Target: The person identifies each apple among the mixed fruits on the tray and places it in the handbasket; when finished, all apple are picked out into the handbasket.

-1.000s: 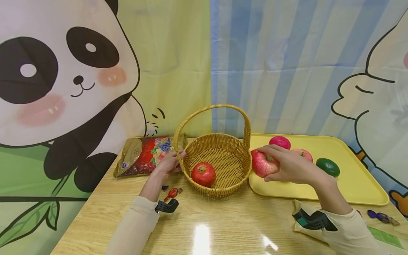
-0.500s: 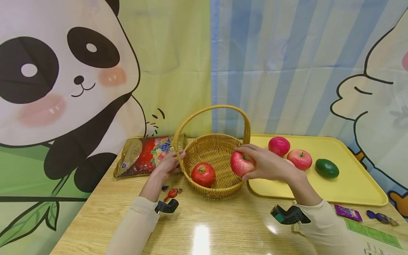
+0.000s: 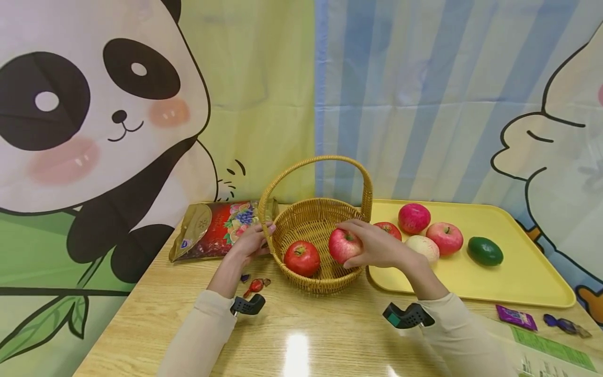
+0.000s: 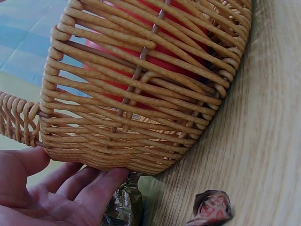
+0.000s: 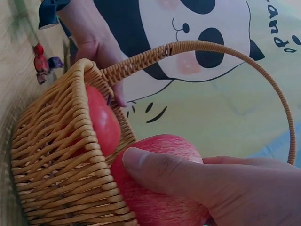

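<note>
A red-pink apple (image 3: 345, 246) is held between the thumb and fingers of my right hand (image 3: 377, 245), inside the rim of the wicker basket (image 3: 320, 285). In the right wrist view the thumb lies along the apple (image 5: 162, 146); I cannot tell whether the apple touches the basket floor. A smooth red round fruit (image 3: 301, 258) sits at the basket's left side. My left hand (image 3: 249, 243) touches the basket's left side by the handle base. In the left wrist view, its fairly straight fingers (image 4: 101, 190) rest against the woven wall, thumb near the handle.
A yellow tray (image 3: 523, 267) at right bears several fruits, including a dark green one (image 3: 485, 251). A red and gold bag (image 3: 212, 230) lies behind the left hand. Wrapped candies (image 3: 256, 285) and a purple packet (image 3: 516, 317) lie on the wooden table (image 3: 348, 335).
My right hand has carried the apple leftward from the tray into the basket, uncovering more fruits on the tray. The left hand has stayed at the basket's side.
</note>
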{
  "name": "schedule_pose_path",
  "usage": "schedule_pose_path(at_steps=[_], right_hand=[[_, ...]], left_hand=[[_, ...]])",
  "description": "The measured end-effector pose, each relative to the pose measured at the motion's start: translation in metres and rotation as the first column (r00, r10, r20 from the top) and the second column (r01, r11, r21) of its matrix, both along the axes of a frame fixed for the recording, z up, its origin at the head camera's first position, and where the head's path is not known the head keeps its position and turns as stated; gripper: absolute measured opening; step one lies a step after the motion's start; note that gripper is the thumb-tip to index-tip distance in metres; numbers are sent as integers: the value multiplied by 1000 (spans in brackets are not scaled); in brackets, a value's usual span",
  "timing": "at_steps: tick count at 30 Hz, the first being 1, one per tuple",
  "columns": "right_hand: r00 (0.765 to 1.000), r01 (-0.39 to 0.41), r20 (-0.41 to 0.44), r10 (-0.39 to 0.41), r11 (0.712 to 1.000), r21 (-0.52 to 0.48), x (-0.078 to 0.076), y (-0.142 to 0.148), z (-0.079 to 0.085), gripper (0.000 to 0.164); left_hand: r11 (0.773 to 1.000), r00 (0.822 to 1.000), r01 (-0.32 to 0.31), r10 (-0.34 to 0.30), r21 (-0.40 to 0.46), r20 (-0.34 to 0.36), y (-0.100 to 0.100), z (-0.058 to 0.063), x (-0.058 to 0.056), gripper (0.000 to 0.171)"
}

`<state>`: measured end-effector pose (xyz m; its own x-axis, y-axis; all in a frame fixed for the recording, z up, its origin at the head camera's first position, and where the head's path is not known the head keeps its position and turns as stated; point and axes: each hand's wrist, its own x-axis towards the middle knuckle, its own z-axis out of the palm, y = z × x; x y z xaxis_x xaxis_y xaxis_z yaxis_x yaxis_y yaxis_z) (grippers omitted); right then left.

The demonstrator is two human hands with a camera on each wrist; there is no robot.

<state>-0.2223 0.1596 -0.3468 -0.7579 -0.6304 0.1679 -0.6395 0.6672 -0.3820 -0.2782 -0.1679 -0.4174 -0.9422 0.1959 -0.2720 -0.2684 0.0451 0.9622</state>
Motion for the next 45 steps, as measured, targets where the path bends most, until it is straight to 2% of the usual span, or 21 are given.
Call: schedule_pose_path(at_steps=[18,29,45], right_hand=[[1000,11,15,-11,999,-43,-9,-5,-35,85],[1000,22,14,-21,999,-46,-9,-6,-37,85],[998,38,50,-40,998,42,-9,-9,-33,84]], left_hand=[[1000,1000,-4,4,2,0,1,-1,-1,51],[1000,1000,1,-1,3,0,1,0,0,51],[1000,1000,-9,9,-25,-4,0,0,1,50]])
